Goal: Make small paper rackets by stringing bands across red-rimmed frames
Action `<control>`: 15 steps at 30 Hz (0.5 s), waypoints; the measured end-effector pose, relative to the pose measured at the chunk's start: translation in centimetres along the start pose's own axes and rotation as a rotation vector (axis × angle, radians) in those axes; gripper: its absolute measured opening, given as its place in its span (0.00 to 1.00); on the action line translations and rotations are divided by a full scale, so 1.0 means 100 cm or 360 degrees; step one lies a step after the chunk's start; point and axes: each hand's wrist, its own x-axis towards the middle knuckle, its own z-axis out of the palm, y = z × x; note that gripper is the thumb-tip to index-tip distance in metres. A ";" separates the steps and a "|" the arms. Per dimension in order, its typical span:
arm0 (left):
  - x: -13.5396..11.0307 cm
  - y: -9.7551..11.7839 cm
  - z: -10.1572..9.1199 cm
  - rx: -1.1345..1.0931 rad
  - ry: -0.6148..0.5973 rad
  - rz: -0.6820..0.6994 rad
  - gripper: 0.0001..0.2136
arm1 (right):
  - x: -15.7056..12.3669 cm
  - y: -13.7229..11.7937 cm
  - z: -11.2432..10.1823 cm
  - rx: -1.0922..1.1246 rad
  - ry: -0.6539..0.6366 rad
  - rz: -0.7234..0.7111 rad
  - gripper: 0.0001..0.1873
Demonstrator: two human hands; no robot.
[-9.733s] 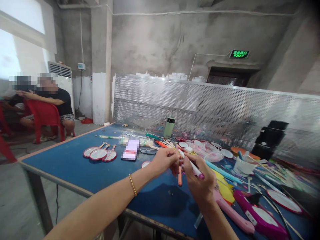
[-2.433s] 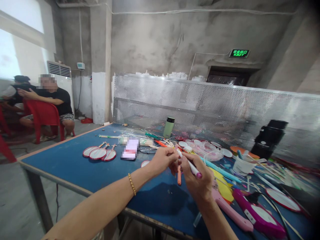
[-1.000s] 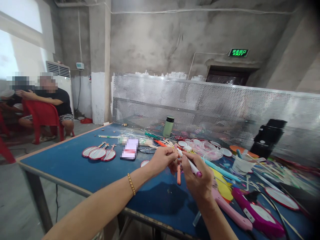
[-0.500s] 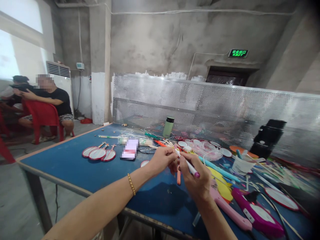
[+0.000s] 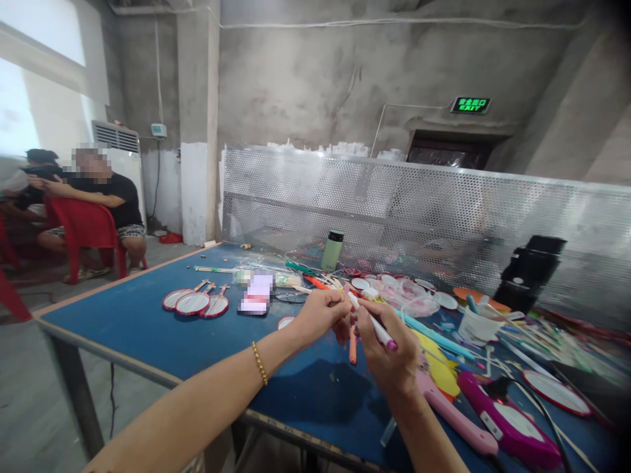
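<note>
My right hand is closed around a white marker pen with a purple end, held at a slant with its white tip towards my left fingers. My left hand, a gold beaded bracelet on its wrist, is closed in a pinch at the marker's tip. What its fingers hold is too small and covered to make out. Below the fingertips shows an orange stick-like piece; I cannot tell whether it is held or lies on the blue table.
Left on the table are red-rimmed small rackets and a phone. A green bottle stands behind. On the right lie a pink-handled tool, a purple device, a white cup and many sticks. A person sits far left.
My right hand and the marker have shifted very slightly to the right. The left hand stays in place.
</note>
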 end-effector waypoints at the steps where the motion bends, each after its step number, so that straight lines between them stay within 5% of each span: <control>1: 0.000 0.000 0.000 0.0002 0.0001 0.0003 0.10 | 0.000 0.000 0.000 0.0009 -0.0025 -0.0007 0.08; 9: 0.000 0.000 -0.001 0.0000 0.0004 0.0002 0.10 | 0.001 0.001 0.001 -0.0060 0.0098 -0.0028 0.07; 15: 0.000 0.000 0.000 0.0009 -0.0018 0.0013 0.11 | 0.001 0.000 0.001 0.0003 -0.0034 -0.0037 0.09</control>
